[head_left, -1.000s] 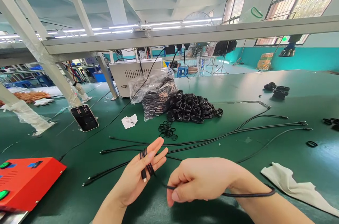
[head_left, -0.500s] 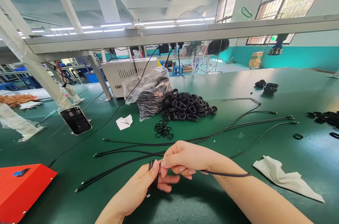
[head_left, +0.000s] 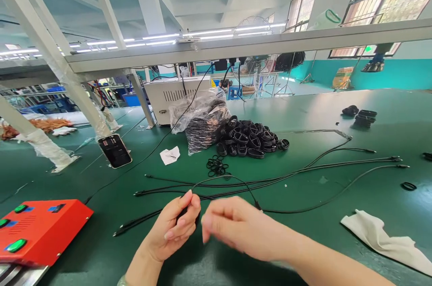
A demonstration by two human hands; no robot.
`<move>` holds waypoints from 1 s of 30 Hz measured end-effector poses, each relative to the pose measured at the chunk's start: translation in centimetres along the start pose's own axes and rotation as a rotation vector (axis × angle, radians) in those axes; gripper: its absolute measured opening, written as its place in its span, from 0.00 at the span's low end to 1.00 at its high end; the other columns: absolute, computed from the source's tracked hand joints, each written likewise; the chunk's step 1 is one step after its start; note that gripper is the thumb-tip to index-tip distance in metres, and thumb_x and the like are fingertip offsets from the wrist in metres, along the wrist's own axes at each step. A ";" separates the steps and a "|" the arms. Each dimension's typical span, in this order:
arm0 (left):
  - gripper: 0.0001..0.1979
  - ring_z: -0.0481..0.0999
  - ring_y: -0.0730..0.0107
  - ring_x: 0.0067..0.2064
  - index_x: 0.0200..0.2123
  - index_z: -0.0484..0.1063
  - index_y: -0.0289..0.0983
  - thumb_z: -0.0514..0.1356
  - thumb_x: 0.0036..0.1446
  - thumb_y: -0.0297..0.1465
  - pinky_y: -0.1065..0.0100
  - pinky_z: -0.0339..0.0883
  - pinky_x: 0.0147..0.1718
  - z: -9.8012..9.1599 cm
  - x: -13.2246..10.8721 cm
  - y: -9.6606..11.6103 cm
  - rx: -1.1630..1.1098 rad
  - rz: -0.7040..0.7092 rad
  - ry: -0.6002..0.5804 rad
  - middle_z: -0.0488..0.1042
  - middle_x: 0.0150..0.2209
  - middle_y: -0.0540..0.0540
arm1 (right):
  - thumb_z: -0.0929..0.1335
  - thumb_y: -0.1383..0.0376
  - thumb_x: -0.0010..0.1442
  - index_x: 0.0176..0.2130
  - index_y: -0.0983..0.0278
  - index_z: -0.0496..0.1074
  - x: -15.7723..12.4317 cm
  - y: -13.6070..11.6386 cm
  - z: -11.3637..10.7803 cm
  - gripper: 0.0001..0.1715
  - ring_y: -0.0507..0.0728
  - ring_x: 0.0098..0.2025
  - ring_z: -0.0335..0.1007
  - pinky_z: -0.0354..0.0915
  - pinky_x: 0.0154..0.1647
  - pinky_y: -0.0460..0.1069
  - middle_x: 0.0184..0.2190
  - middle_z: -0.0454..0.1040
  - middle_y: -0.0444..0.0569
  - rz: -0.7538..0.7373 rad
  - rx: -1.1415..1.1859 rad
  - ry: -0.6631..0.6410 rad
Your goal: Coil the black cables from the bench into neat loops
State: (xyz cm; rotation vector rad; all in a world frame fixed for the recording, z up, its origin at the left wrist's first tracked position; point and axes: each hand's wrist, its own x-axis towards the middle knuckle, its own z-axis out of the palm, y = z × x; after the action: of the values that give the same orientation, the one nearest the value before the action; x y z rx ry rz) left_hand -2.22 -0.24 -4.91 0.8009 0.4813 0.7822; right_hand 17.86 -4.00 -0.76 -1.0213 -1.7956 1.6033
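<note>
My left hand (head_left: pixel 175 223) is closed around a dark coil of black cable (head_left: pixel 181 215), mostly hidden by the fingers. A thin stretch of the cable (head_left: pixel 232 177) arches from the fingertips over to the right, its plug-like end (head_left: pixel 258 205) just behind my right hand. My right hand (head_left: pixel 236 227) hovers beside the left, fingers curled and blurred; whether anything is in them is hidden. Several straight black cables (head_left: pixel 276 180) lie across the green table (head_left: pixel 313 241) beyond both hands.
A heap of coiled black cables (head_left: pixel 251 137) lies beside a plastic bag (head_left: pixel 207 124). Small black rings (head_left: pixel 217 166) are in front. At left are a red box with green buttons (head_left: pixel 47 229) and a phone (head_left: pixel 114 151); a pale cloth (head_left: pixel 384 236) lies right.
My right hand has come away from the left fingertips. The cable that ran by my right wrist now arches loosely beyond the hands. The view has turned left, showing more of the red box.
</note>
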 end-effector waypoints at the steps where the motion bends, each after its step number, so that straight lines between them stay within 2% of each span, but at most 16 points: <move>1: 0.16 0.39 0.90 0.10 0.33 0.77 0.32 0.53 0.66 0.33 0.83 0.43 0.10 0.1 0.0 -0.2 -0.014 -0.013 -0.005 0.56 0.14 0.60 | 0.62 0.58 0.66 0.33 0.64 0.71 -0.4 -0.5 -0.3 0.16 0.50 0.26 0.60 0.60 0.30 0.46 0.24 0.64 0.43 -0.142 -0.166 0.200; 3: 0.17 0.42 0.91 0.10 0.38 0.79 0.29 0.51 0.66 0.30 0.83 0.44 0.10 0.2 -0.1 -0.6 -0.037 -0.033 -0.012 0.57 0.15 0.58 | 0.62 0.61 0.66 0.42 0.62 0.72 -0.6 -1.0 -1.5 0.12 0.57 0.43 0.65 0.62 0.46 0.52 0.39 0.70 0.51 -0.347 -0.484 0.520; 5: 0.17 0.45 0.92 0.09 0.43 0.79 0.28 0.51 0.66 0.29 0.83 0.45 0.10 0.3 -0.2 -0.8 -0.059 -0.034 -0.012 0.60 0.16 0.56 | 0.64 0.64 0.64 0.51 0.60 0.69 0.1 -0.6 -2.9 0.15 0.61 0.54 0.61 0.58 0.54 0.56 0.50 0.69 0.54 -0.377 -0.688 0.613; 6: 0.18 0.46 0.92 0.09 0.44 0.78 0.28 0.50 0.67 0.29 0.83 0.45 0.10 0.3 -0.3 -0.8 -0.071 -0.023 -0.007 0.62 0.16 0.55 | 0.64 0.63 0.64 0.51 0.60 0.68 0.5 -0.2 -3.5 0.16 0.61 0.53 0.62 0.59 0.54 0.56 0.49 0.70 0.54 -0.327 -0.730 0.582; 8: 0.19 0.47 0.92 0.09 0.46 0.78 0.29 0.49 0.68 0.30 0.82 0.47 0.10 0.2 -0.3 -0.6 -0.098 0.018 0.013 0.65 0.18 0.54 | 0.61 0.61 0.66 0.45 0.61 0.70 1.4 0.5 -4.2 0.12 0.59 0.45 0.67 0.62 0.45 0.53 0.40 0.73 0.50 -0.190 -0.723 0.461; 10: 0.19 0.51 0.92 0.09 0.49 0.76 0.32 0.47 0.69 0.31 0.82 0.52 0.11 0.0 -0.2 -0.2 -0.124 0.071 0.039 0.71 0.22 0.52 | 0.57 0.59 0.69 0.38 0.61 0.70 1.9 1.2 -4.2 0.16 0.56 0.35 0.68 0.62 0.37 0.49 0.33 0.73 0.47 -0.088 -0.691 0.363; 11: 0.20 0.55 0.92 0.10 0.53 0.74 0.35 0.46 0.70 0.31 0.83 0.55 0.12 -0.1 -0.2 0.1 -0.144 0.104 0.053 0.76 0.25 0.51 | 0.56 0.60 0.69 0.39 0.61 0.69 2.1 1.4 -3.9 0.16 0.55 0.33 0.67 0.60 0.34 0.48 0.32 0.73 0.46 -0.047 -0.686 0.352; 13: 0.21 0.73 0.88 0.20 0.62 0.63 0.42 0.42 0.71 0.31 0.85 0.66 0.21 -0.6 -0.2 0.7 -0.216 0.211 0.069 0.82 0.41 0.46 | 0.57 0.62 0.69 0.44 0.61 0.66 2.1 1.7 -3.1 0.12 0.55 0.31 0.67 0.58 0.32 0.47 0.32 0.73 0.47 0.056 -0.695 0.377; 14: 0.23 0.80 0.84 0.31 0.66 0.54 0.45 0.39 0.71 0.32 0.84 0.70 0.30 -0.9 -0.2 1.0 -0.261 0.281 0.064 0.80 0.50 0.45 | 0.57 0.64 0.69 0.46 0.62 0.65 2.0 1.8 -2.7 0.11 0.55 0.30 0.67 0.57 0.31 0.47 0.32 0.73 0.48 0.121 -0.706 0.383; 15: 0.24 0.80 0.79 0.45 0.68 0.45 0.46 0.37 0.71 0.33 0.81 0.72 0.41 -1.3 -0.2 1.3 -0.304 0.355 0.052 0.74 0.58 0.45 | 0.57 0.66 0.68 0.48 0.63 0.64 1.8 1.8 -2.3 0.11 0.55 0.30 0.68 0.56 0.31 0.47 0.33 0.74 0.49 0.175 -0.717 0.371; 16: 0.25 0.74 0.76 0.55 0.69 0.37 0.46 0.35 0.71 0.34 0.77 0.69 0.50 -1.7 -0.2 1.6 -0.335 0.423 0.037 0.66 0.63 0.46 | 0.58 0.67 0.68 0.47 0.64 0.64 1.6 1.8 -2.0 0.11 0.55 0.31 0.69 0.55 0.30 0.47 0.33 0.75 0.50 0.208 -0.729 0.336; 17: 0.26 0.67 0.74 0.62 0.69 0.32 0.44 0.34 0.71 0.35 0.73 0.64 0.56 -2.1 -0.1 1.9 -0.346 0.474 0.030 0.61 0.66 0.46 | 0.58 0.69 0.67 0.46 0.64 0.64 1.4 1.8 -1.7 0.10 0.55 0.31 0.69 0.55 0.30 0.46 0.34 0.75 0.51 0.211 -0.746 0.284; 19: 0.27 0.60 0.71 0.65 0.69 0.29 0.40 0.34 0.71 0.36 0.71 0.57 0.61 -2.7 0.0 2.3 -0.289 0.525 0.077 0.56 0.67 0.45 | 0.59 0.69 0.67 0.41 0.63 0.67 0.8 1.5 -1.1 0.09 0.56 0.32 0.71 0.54 0.29 0.46 0.33 0.76 0.51 0.152 -0.812 0.164; 22: 0.27 0.60 0.68 0.65 0.69 0.35 0.35 0.37 0.70 0.35 0.68 0.54 0.64 -3.0 0.3 2.3 -0.168 0.530 0.208 0.57 0.67 0.41 | 0.60 0.67 0.66 0.35 0.62 0.67 -0.2 0.6 -0.3 0.09 0.57 0.29 0.71 0.50 0.25 0.46 0.27 0.75 0.48 0.092 -0.984 0.071; 25: 0.26 0.60 0.63 0.66 0.68 0.47 0.36 0.43 0.70 0.33 0.63 0.52 0.65 -2.3 0.8 1.6 -0.100 0.505 0.276 0.59 0.66 0.42 | 0.60 0.67 0.66 0.33 0.62 0.66 -1.2 -0.6 0.5 0.10 0.57 0.25 0.71 0.47 0.23 0.47 0.24 0.74 0.47 0.088 -1.120 0.066; 30: 0.19 0.57 0.60 0.67 0.58 0.68 0.41 0.55 0.65 0.34 0.64 0.48 0.66 -0.2 1.6 -0.5 0.060 0.402 0.345 0.59 0.67 0.49 | 0.58 0.64 0.68 0.30 0.62 0.63 -2.1 -2.1 0.2 0.14 0.55 0.24 0.69 0.50 0.23 0.47 0.26 0.74 0.46 -0.058 -1.064 -0.031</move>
State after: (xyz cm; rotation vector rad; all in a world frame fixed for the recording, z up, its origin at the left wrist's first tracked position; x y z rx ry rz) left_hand -1.15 0.84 -5.60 0.8334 0.6630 1.2961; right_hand 18.46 -5.84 1.46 -1.3174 -2.7145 0.5269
